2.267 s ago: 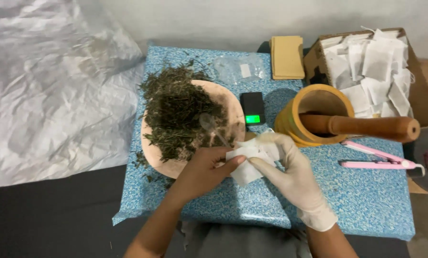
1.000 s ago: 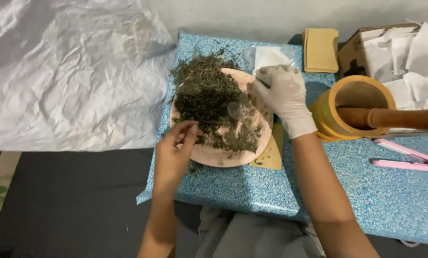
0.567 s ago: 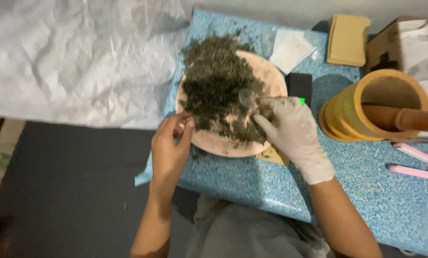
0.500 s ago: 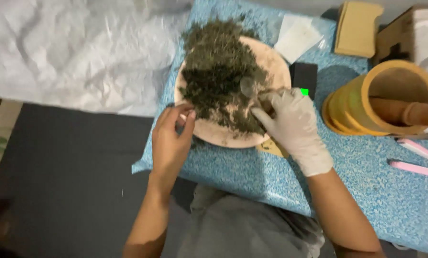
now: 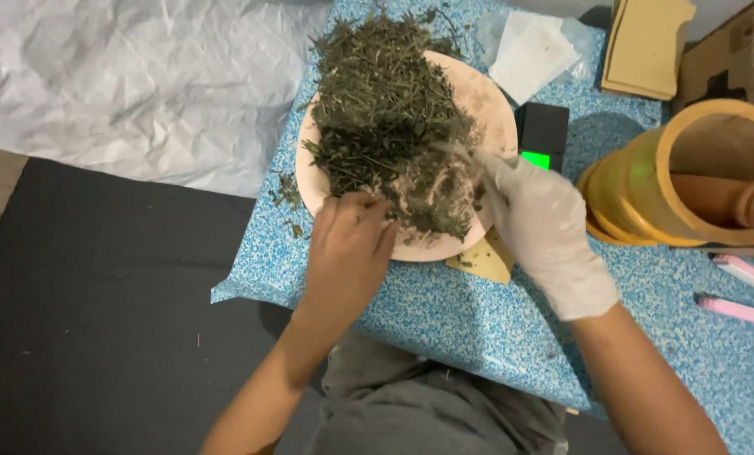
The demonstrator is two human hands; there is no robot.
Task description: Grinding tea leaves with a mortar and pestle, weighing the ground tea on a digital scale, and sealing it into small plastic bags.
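Dried herbs (image 5: 385, 109) heaped on the pink plate (image 5: 488, 109), bare left hand (image 5: 349, 248) pinching, gloved right hand (image 5: 545, 227) scooping with closed fingers, crumbs could spill over its near rim

1 head camera looks steeply down, close over the table (image 5: 444, 312).

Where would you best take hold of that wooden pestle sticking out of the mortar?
Probably by the free end of the wooden pestle, coming from the right. It lies tilted in the yellow mortar, its other end down inside the bowl, so only the shaft over the rim is open to a hand.
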